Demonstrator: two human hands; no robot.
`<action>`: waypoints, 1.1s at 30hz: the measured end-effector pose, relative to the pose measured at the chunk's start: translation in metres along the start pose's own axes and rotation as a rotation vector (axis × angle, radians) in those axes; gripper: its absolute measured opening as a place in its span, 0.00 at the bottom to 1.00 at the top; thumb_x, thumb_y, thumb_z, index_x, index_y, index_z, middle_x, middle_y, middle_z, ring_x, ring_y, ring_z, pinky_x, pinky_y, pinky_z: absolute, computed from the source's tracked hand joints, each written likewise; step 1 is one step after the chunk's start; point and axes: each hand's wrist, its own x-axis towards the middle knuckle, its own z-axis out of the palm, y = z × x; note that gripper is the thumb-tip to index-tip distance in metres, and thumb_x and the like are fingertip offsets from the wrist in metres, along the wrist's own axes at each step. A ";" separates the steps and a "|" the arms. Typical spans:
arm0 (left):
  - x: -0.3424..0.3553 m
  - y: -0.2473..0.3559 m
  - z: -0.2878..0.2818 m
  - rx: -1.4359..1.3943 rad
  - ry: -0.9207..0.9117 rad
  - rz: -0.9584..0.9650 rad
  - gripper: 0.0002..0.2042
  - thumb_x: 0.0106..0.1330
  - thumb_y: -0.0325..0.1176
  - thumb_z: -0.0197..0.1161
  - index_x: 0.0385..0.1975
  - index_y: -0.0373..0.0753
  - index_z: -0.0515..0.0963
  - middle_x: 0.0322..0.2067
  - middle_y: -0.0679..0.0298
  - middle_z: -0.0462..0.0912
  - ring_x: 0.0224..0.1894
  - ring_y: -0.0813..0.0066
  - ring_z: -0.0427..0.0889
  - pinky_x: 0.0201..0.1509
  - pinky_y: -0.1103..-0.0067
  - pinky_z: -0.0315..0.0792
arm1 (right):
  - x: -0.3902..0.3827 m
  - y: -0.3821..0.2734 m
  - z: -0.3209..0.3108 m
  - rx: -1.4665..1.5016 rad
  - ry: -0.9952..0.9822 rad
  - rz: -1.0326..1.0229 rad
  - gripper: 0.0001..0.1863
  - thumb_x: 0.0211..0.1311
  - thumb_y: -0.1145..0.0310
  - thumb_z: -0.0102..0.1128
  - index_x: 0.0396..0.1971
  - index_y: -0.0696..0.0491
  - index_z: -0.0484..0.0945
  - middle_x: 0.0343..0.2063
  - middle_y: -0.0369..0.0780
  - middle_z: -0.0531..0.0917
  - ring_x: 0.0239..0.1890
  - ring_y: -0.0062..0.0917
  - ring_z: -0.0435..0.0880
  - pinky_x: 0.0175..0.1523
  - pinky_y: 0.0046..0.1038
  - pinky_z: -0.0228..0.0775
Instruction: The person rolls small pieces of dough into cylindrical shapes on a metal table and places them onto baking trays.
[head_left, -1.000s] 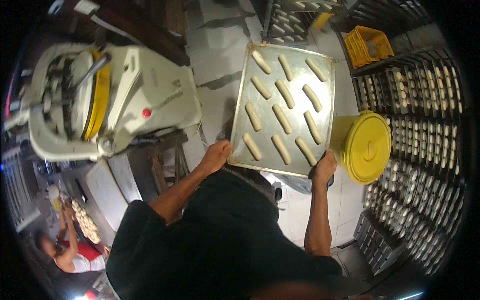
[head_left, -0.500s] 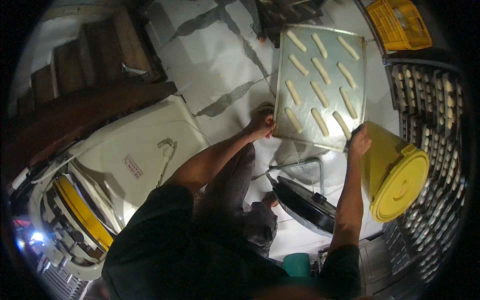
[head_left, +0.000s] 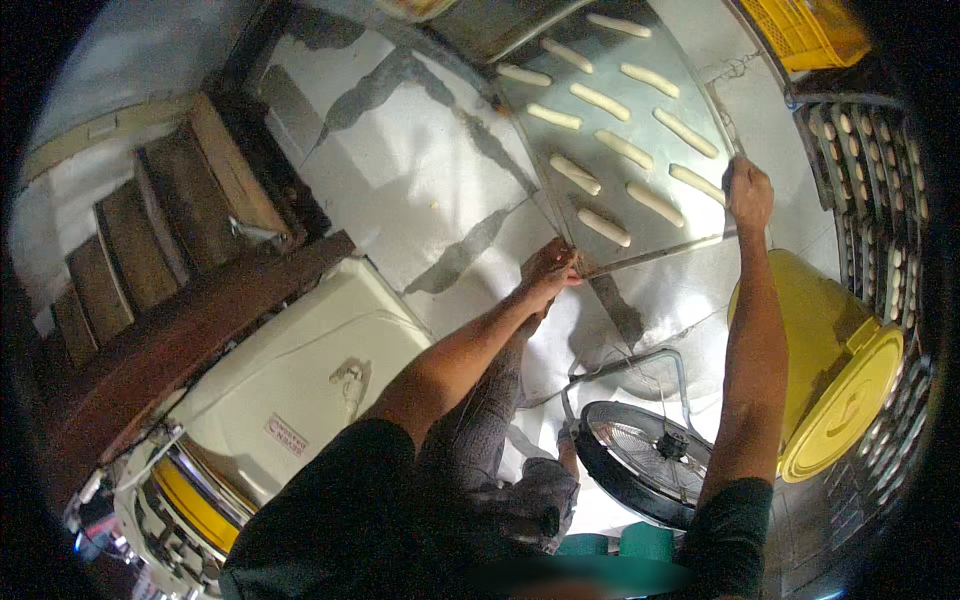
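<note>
Both my hands hold a metal baking tray (head_left: 665, 215) out in front of me, above the tiled floor. On it lie several pale dough sticks (head_left: 625, 148), set apart in slanting rows. My left hand (head_left: 553, 268) grips the near left corner, its fingers closed on the edge. At the right side, near the other close corner, my right hand (head_left: 748, 194) is closed round the rim. The tray's far end reaches a dark rack or shelf edge (head_left: 535, 35) at the top of the view; how the two meet there I cannot tell.
A yellow lidded bin (head_left: 845, 400) stands right, beside a round floor fan (head_left: 645, 455). Racks of small dough pieces (head_left: 870, 190) line the right edge, with a yellow crate (head_left: 805, 30) behind. At left are a cream machine (head_left: 330, 340) and a wooden stepped structure (head_left: 150, 230).
The tray has moved away from me and turned, its far end now up by the rack edge. Both hands keep their hold. The whole view has shifted too.
</note>
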 end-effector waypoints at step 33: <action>0.077 -0.057 -0.005 -0.038 0.046 0.201 0.15 0.80 0.43 0.55 0.53 0.41 0.62 0.45 0.57 0.72 0.51 0.47 0.85 0.56 0.58 0.84 | 0.060 0.022 0.089 0.287 -0.223 -0.043 0.32 0.75 0.43 0.47 0.61 0.56 0.78 0.55 0.53 0.83 0.57 0.47 0.82 0.62 0.42 0.71</action>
